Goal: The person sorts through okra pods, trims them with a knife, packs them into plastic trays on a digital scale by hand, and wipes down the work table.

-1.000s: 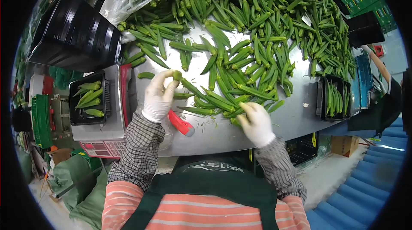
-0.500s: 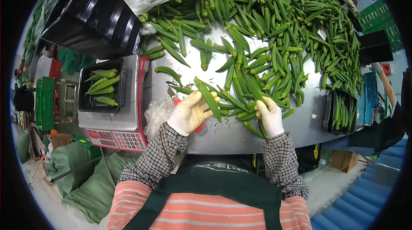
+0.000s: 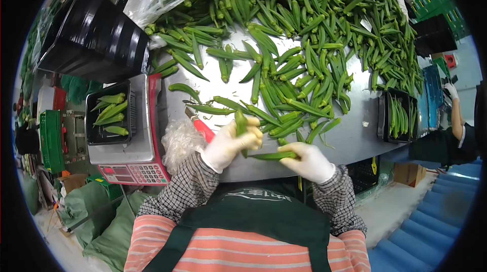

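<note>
My gloved left hand (image 3: 228,145) is closed round an okra pod (image 3: 240,129) that stands nearly upright between thumb and fingers. In my gloved right hand (image 3: 310,161) another okra pod (image 3: 273,156) is pinched, lying level with its tip pointing at the left hand. Both hands are over the near edge of the metal table (image 3: 238,171). Just beyond them spreads a loose pile of okra (image 3: 289,89). A red-handled knife (image 3: 203,129) lies beside my left hand, next to crumpled clear plastic (image 3: 181,140).
On the left, a scale (image 3: 127,156) bears a black tray (image 3: 133,114) with several okra pods. A stack of black trays (image 3: 96,28) stands behind it. Another filled black tray (image 3: 385,129) is at the right. Co-workers' gloved hands (image 3: 450,90) show at the right edge.
My right hand has drawn an okra pod off the pile and toward me. My left hand has turned its pod more upright. The view has shifted slightly.
</note>
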`<state>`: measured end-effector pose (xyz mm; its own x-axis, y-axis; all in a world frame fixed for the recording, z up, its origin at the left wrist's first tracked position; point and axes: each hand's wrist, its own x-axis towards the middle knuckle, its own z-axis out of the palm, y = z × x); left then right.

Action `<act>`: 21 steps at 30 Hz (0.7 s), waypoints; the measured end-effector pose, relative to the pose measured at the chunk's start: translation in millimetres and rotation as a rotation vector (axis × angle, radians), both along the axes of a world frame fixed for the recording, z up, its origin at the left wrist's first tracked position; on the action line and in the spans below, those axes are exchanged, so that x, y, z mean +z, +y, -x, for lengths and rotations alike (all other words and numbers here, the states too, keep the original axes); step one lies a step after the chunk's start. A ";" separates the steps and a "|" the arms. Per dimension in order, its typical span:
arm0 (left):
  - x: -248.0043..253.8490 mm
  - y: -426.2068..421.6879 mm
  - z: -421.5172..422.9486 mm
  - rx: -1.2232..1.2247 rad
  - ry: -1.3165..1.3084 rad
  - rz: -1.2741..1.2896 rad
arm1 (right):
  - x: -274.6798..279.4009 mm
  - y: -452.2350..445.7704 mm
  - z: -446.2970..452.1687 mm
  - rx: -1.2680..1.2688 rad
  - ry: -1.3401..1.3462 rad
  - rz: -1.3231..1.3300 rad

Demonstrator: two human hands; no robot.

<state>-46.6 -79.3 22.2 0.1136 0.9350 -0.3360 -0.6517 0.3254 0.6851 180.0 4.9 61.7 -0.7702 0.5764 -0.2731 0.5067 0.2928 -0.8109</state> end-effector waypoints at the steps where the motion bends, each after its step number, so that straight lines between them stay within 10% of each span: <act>1: -1.0 -1.8 -7.8 -0.118 0.168 -0.036 | -0.1 -4.5 7.2 0.006 0.046 0.040; 7: -4.6 -19.9 -22.2 -0.103 0.206 0.073 | -25.5 -24.2 45.7 -0.241 0.204 0.344; 13: 14.2 -25.4 38.3 0.452 0.429 0.059 | -66.8 19.5 84.5 -0.014 -0.283 -0.738; 15: 29.4 -22.2 59.9 0.484 0.607 0.098 | -66.2 26.5 89.4 -0.011 -0.333 -0.634; 18: 19.0 -11.7 75.6 0.392 1.715 -0.139 | -54.1 32.2 55.3 -0.295 0.135 -0.428; 21: -3.6 5.2 68.8 0.126 1.968 -0.276 | -49.0 36.2 19.0 -0.629 0.234 0.304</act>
<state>-115.4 -74.1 18.7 -0.2245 0.9458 0.2346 0.9189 0.1254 0.3740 161.0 41.1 12.7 -0.3764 0.8536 -0.3602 0.3083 -0.2512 -0.9175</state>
